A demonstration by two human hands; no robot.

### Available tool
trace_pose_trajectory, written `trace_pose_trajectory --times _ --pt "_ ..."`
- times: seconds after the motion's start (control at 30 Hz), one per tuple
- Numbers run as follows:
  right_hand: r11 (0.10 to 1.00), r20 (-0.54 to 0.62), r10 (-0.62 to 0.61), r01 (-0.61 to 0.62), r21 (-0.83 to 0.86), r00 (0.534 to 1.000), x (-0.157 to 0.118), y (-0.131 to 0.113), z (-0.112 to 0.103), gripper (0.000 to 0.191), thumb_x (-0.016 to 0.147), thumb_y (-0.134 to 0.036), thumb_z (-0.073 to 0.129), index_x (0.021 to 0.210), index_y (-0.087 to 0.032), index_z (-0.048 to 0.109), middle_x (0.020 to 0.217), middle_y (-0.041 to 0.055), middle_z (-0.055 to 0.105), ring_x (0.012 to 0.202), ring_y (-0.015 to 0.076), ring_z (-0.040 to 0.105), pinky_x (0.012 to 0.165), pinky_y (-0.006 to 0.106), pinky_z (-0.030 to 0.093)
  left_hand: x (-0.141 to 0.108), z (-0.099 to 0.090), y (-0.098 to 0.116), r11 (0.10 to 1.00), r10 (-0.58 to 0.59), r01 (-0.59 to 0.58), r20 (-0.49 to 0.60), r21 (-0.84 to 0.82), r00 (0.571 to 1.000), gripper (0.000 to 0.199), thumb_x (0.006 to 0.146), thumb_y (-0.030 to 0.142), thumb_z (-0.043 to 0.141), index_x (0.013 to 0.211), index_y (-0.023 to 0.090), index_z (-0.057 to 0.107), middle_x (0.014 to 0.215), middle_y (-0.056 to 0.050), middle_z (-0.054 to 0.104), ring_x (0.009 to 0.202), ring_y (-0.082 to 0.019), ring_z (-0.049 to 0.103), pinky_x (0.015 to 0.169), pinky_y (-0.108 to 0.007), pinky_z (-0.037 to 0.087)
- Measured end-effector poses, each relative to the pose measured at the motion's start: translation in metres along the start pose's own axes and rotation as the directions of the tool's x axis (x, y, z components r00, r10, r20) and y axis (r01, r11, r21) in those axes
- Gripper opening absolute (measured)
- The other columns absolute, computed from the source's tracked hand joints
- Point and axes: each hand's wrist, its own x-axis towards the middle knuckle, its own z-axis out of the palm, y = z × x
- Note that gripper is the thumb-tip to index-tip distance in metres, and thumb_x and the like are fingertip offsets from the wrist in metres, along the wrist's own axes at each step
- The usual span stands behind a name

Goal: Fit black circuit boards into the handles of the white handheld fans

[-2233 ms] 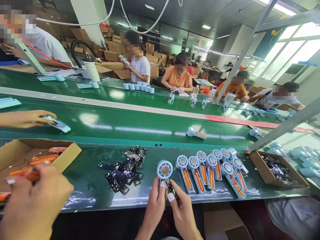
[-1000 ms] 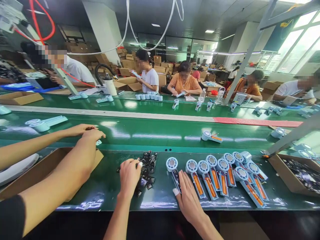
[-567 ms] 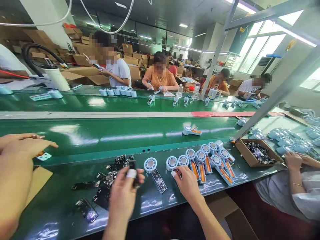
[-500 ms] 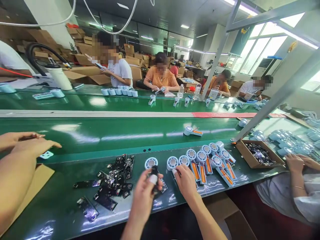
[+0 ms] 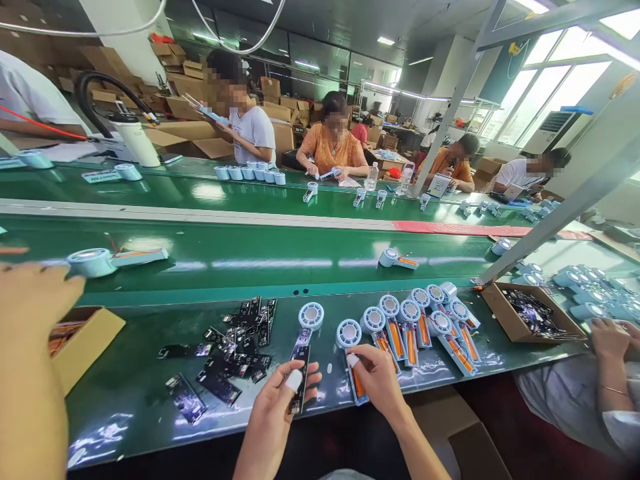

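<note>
My left hand holds a black circuit board upright between thumb and fingers, with a white cover on the thumb. Just beyond it lies a light blue fan unit with a board in its handle. My right hand pinches at the neck of another blue fan unit, whose handle shows an orange part; what its fingertips grip is too small to tell. A small white oval piece lies between the hands. Several fan units stand in a cluster to the right, and loose black boards are piled to the left.
A co-worker's arm reaches in at the left beside a cardboard box. At the right, another box holds boards near a co-worker's hands. A metal post slants across. People sit beyond the green belt.
The board in my left hand now stands clear of the fan unit behind it. My right hand has moved slightly down and right. A fan unit now shows on the belt at the left.
</note>
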Motion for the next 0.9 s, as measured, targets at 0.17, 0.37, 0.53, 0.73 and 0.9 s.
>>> trace_pose_trajectory --times 0.17,0.37,0.53,0.73,0.9 --pt "0.949 0.111 -0.273 0.287 -0.128 0.955 -0.002 -0.001 -0.006 0.029 0.095 -0.018 0.05 0.104 -0.021 0.077 0.099 0.0083 0.076 0.09 0.0195 0.072 0.078 0.027 0.055 -0.003 -0.001 -0.001 0.996 0.083 -0.083 0.052 -0.016 0.995 0.076 0.048 0.063 0.089 0.107 0.02 0.069 0.119 -0.02 0.075 0.111 -0.038 0.07 0.092 -0.045 0.057" --pt "0.81 0.274 -0.359 0.444 -0.384 0.892 -0.01 -0.009 -0.006 0.036 0.097 -0.008 0.042 0.115 -0.021 0.07 0.121 0.0103 0.073 0.098 0.0204 0.074 0.081 0.026 0.056 0.002 0.011 -0.028 0.843 0.207 -0.172 -0.012 0.51 0.978 0.041 0.077 0.063 0.065 0.069 0.023 0.062 0.054 -0.001 0.065 0.059 -0.024 0.067 0.062 -0.034 0.054" --pt "0.871 0.362 -0.261 0.38 -0.313 0.895 -0.008 -0.015 -0.007 0.035 0.095 -0.008 0.046 0.116 -0.023 0.071 0.112 0.0064 0.075 0.099 0.0199 0.073 0.085 0.025 0.054 -0.003 0.017 -0.031 0.723 0.26 -0.266 0.106 0.637 0.96 0.028 0.083 0.048 0.055 0.088 0.024 0.07 0.096 -0.01 0.076 0.096 -0.031 0.069 0.087 -0.042 0.053" --pt "0.86 0.336 -0.234 0.356 -0.365 0.912 -0.007 -0.013 -0.002 0.036 0.094 -0.008 0.048 0.114 -0.025 0.073 0.1 0.0059 0.071 0.084 0.0178 0.071 0.073 0.023 0.052 0.008 0.011 -0.033 0.757 0.2 -0.234 0.124 0.61 0.972 0.037 0.082 0.043 0.053 0.107 0.021 0.067 0.083 -0.008 0.074 0.085 -0.029 0.07 0.084 -0.042 0.055" --pt "0.885 0.291 -0.26 0.347 -0.31 0.921 -0.009 -0.01 0.005 0.028 0.096 -0.01 0.05 0.11 -0.022 0.071 0.108 0.0066 0.072 0.089 0.0196 0.072 0.077 0.025 0.053 0.017 0.018 -0.036 0.791 0.156 -0.203 0.131 0.577 0.979 0.047 0.083 0.056 0.053 0.107 0.017 0.066 0.072 -0.003 0.068 0.07 -0.024 0.065 0.068 -0.036 0.056"
